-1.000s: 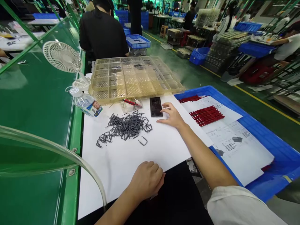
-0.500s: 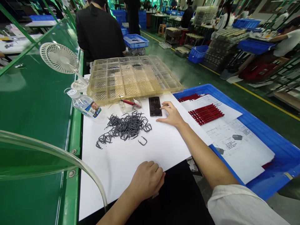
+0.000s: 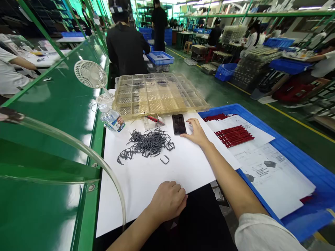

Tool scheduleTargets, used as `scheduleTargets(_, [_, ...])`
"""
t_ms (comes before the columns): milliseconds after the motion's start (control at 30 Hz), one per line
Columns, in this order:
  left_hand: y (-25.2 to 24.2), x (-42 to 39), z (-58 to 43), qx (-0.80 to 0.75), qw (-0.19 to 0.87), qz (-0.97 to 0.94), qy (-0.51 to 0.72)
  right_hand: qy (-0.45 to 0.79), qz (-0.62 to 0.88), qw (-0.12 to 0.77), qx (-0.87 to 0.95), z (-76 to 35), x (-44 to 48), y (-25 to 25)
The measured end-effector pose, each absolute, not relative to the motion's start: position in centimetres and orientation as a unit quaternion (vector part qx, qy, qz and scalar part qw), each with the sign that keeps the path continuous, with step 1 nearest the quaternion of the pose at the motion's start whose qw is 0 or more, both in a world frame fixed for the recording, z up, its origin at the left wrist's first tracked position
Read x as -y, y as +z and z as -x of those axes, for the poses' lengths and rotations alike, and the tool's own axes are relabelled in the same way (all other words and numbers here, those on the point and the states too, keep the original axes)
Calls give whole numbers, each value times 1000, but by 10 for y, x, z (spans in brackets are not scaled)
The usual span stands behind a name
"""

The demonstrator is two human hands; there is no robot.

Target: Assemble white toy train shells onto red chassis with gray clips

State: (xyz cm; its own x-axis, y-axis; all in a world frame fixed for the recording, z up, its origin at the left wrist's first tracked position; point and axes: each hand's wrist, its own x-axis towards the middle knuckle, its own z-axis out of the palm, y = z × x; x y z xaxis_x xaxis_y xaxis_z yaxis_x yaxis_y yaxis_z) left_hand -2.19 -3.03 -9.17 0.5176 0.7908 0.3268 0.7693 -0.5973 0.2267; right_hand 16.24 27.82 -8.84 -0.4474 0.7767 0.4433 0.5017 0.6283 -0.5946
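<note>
My right hand (image 3: 196, 133) is at the right edge of a dark smartphone (image 3: 179, 124), whose lit screen shows the time. Its thumb and fingers are apart and curved. The thumb tip meets or nearly meets the phone's lower right corner; I cannot tell which. Closed in a loose fist, my left hand (image 3: 169, 200) rests at the near edge of the white sheet (image 3: 141, 188), with nothing visible in it. Between the hands and the back of the sheet lies a pile of dark grey U-shaped clips (image 3: 150, 143). One loose clip (image 3: 164, 159) sits apart from the pile.
Behind is a clear compartment tray (image 3: 159, 99), with a red pen-like tool (image 3: 154, 119) before it. A water bottle (image 3: 112, 118), white fan (image 3: 90, 74) and curved clear hose (image 3: 86, 148) are left. Right, a blue crate (image 3: 295, 167) holds papers and red strips (image 3: 234, 136). People sit beyond.
The view has tilted up, so the table things appear lower and farther right. My right fingers have drawn slightly off the phone's edge. My left hand stays closed in its place.
</note>
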Motion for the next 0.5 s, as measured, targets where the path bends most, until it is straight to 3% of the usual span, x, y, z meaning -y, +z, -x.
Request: scheduleTargets(500, [-86,30,24,-458,48,-876,144,43,400,459,792,-162,-263,-69])
